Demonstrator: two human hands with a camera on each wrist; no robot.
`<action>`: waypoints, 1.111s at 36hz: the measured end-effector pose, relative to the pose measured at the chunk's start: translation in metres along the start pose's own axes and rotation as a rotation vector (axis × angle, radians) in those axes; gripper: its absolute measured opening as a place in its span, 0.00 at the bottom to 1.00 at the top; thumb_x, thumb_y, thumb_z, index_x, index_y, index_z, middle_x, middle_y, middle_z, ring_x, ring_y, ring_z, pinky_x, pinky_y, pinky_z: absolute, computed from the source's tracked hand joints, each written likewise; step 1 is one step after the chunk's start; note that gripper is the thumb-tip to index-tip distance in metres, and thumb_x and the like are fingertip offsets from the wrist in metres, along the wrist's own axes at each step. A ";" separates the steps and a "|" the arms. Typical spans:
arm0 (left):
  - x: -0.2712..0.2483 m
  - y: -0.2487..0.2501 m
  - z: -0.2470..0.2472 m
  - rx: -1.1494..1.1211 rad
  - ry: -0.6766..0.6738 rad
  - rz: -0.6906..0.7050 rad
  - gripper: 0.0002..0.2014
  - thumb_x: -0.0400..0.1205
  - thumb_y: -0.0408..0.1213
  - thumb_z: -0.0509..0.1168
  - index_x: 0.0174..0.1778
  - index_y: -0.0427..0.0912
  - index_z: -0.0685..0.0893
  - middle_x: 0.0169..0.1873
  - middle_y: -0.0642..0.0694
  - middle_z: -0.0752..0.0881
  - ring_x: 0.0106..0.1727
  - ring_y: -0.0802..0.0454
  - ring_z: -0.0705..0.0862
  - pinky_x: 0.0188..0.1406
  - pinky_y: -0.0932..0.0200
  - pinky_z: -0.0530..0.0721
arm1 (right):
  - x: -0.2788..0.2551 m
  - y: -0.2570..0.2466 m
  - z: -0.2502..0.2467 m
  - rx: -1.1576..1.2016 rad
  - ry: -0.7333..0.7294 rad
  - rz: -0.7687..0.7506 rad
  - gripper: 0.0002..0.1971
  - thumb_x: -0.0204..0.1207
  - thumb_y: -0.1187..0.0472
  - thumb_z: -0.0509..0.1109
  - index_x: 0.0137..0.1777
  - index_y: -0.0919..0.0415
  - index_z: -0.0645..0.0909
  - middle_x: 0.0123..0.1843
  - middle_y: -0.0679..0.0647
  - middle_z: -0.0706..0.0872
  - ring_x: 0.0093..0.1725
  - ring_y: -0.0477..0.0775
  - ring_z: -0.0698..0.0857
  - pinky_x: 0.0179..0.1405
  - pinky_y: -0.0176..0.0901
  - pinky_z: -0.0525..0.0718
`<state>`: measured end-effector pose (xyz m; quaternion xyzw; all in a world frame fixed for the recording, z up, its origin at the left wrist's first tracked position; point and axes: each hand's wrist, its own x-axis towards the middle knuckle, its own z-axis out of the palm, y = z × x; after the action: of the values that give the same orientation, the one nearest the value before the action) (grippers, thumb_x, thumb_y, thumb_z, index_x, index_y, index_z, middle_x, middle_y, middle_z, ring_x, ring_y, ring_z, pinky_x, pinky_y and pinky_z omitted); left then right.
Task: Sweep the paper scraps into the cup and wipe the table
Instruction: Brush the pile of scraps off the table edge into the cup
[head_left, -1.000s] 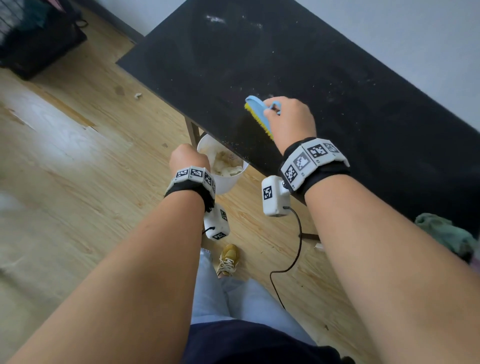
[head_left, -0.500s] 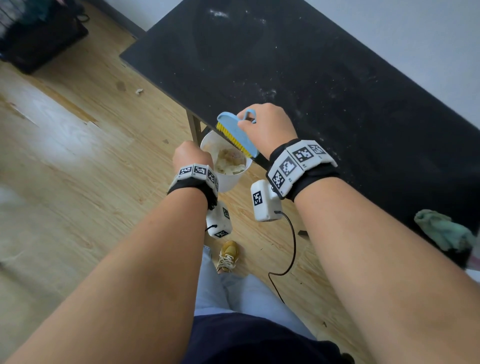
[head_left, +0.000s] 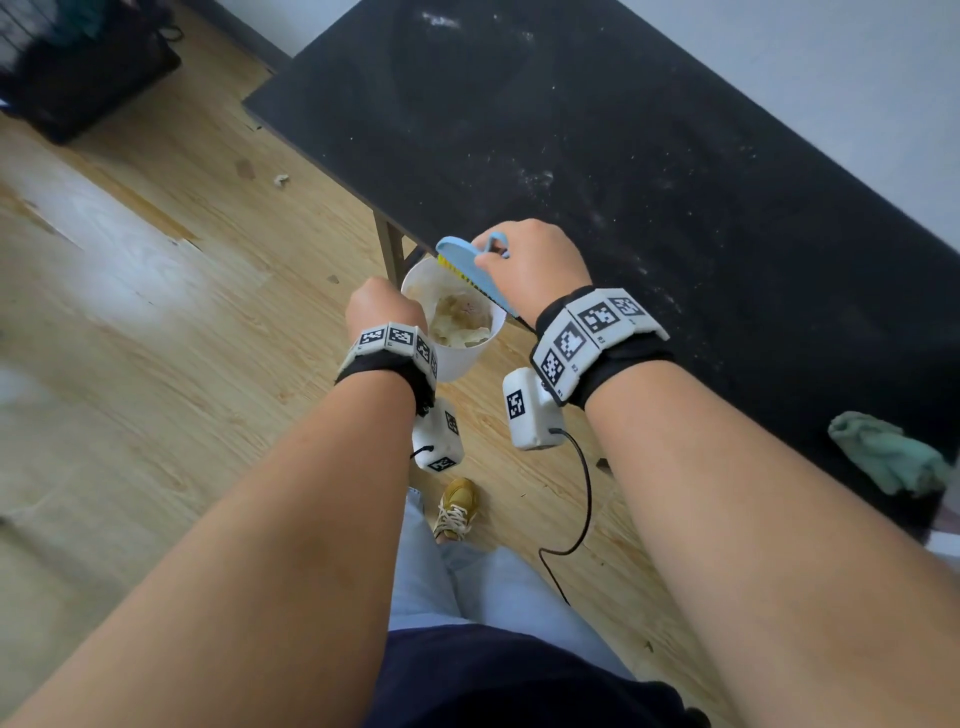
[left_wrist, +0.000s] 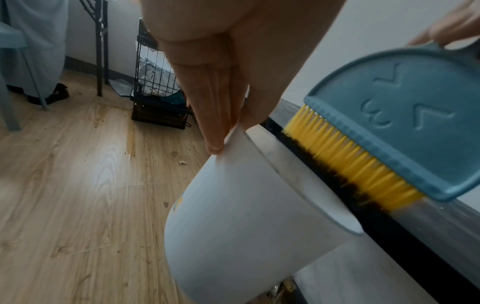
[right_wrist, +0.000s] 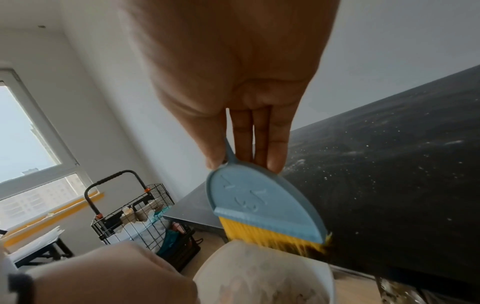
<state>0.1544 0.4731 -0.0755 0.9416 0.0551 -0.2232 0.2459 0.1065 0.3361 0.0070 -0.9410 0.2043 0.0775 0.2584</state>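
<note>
My left hand (head_left: 384, 312) pinches the rim of a white cup (head_left: 457, 358) (left_wrist: 246, 226) and holds it just below the front edge of the black table (head_left: 649, 171). Crumpled paper scraps (head_left: 462, 317) fill the cup. My right hand (head_left: 530, 260) grips the handle of a blue brush with yellow bristles (head_left: 457, 260) (left_wrist: 405, 123) (right_wrist: 262, 207). The bristles sit on the table's front edge, directly over the cup's mouth. Fine white dust (right_wrist: 389, 164) speckles the tabletop.
A green cloth (head_left: 888, 457) lies on the table's near right edge. One small paper scrap (head_left: 281, 180) lies on the wooden floor to the left. A black wire cart (right_wrist: 137, 214) stands in the far corner. My leg and a yellow shoe (head_left: 457, 506) are under the cup.
My right hand drew the brush from further back on the table to its front edge above the cup. The left hand kept the cup under the edge.
</note>
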 end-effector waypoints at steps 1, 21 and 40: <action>-0.002 0.000 0.000 -0.003 0.010 0.001 0.17 0.77 0.26 0.60 0.23 0.38 0.64 0.48 0.28 0.85 0.50 0.32 0.86 0.34 0.48 0.83 | -0.001 -0.001 0.000 0.008 -0.003 -0.005 0.10 0.80 0.56 0.65 0.55 0.51 0.86 0.50 0.52 0.88 0.49 0.55 0.85 0.49 0.48 0.85; -0.029 -0.017 -0.059 0.119 0.002 0.076 0.14 0.78 0.30 0.66 0.27 0.35 0.74 0.35 0.36 0.84 0.33 0.39 0.80 0.31 0.56 0.77 | -0.036 -0.008 -0.019 0.072 0.150 0.069 0.12 0.79 0.56 0.64 0.55 0.51 0.87 0.51 0.52 0.90 0.47 0.54 0.86 0.45 0.46 0.86; -0.075 0.096 -0.106 0.182 -0.061 0.380 0.12 0.74 0.30 0.66 0.25 0.36 0.74 0.24 0.43 0.79 0.24 0.48 0.75 0.22 0.63 0.71 | -0.104 0.023 -0.095 0.150 0.468 0.345 0.13 0.81 0.55 0.61 0.58 0.52 0.85 0.50 0.54 0.90 0.48 0.56 0.87 0.49 0.55 0.88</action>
<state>0.1498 0.4408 0.0825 0.9462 -0.1515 -0.2053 0.1989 0.0066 0.3048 0.1042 -0.8630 0.4203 -0.1138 0.2563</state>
